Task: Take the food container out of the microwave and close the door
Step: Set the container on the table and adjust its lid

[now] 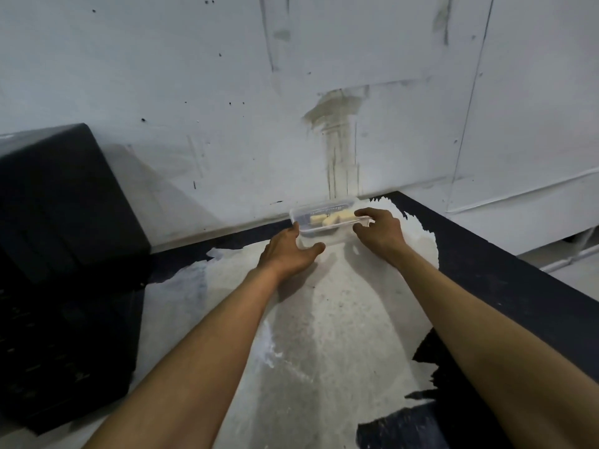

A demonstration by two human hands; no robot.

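A clear plastic food container (319,218) with pale yellow food pieces sits on the counter close to the back wall. My left hand (290,252) grips its left end, thumb along the near side. My right hand (379,230) holds its right end, fingers over the rim. The black microwave (61,202) stands at the left; its dark door (64,345) hangs out toward me, blurred.
The dark counter (505,254) carries a large worn white patch (324,319) under my forearms. A stained white wall (291,92) rises right behind the container. The counter's right edge drops off toward a white panel (534,189).
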